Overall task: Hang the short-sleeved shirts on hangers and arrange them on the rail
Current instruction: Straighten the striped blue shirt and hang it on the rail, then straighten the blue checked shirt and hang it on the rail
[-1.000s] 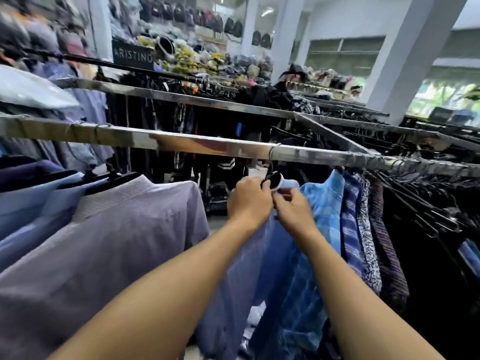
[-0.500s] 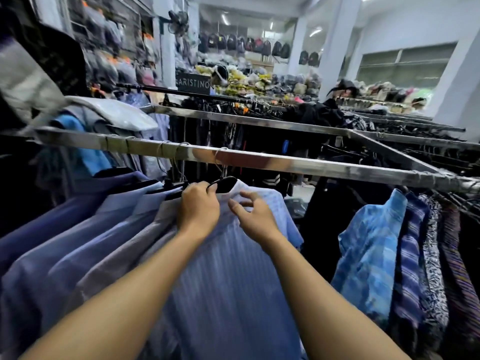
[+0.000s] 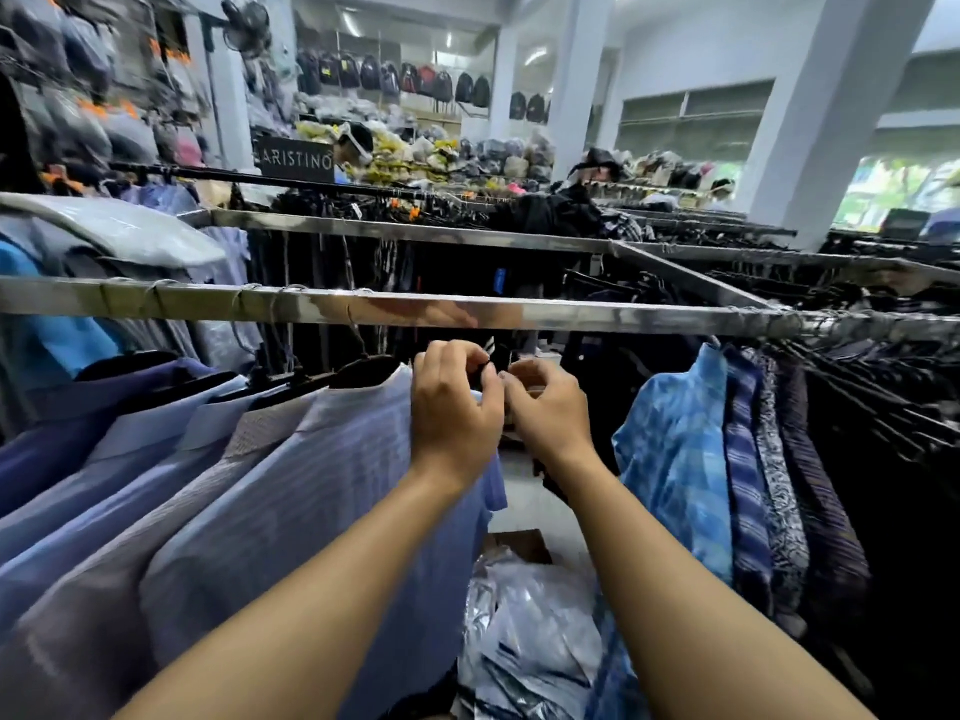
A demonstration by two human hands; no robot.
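A light blue striped short-sleeved shirt (image 3: 337, 485) hangs on a black hanger (image 3: 363, 370) from the steel rail (image 3: 597, 318), last in a row of pale blue and grey shirts (image 3: 156, 459). Both my hands are at its right shoulder, just under the rail. My left hand (image 3: 457, 407) pinches the small black end of the hanger between thumb and fingers. The fingers of my right hand (image 3: 550, 413) are curled and meet the left fingertips at the shirt's shoulder edge. What lies between the right fingers is hidden.
A gap on the rail separates this row from blue patterned shirts (image 3: 675, 459) and dark clothes on the right. Below the gap lie plastic-wrapped shirts (image 3: 530, 641) and a cardboard box (image 3: 519, 545). A second rail (image 3: 415, 232) of dark garments runs behind.
The striped shirt has slid left along the rail to join the pale shirts. My hands have moved from its collar to the right end of its hanger.
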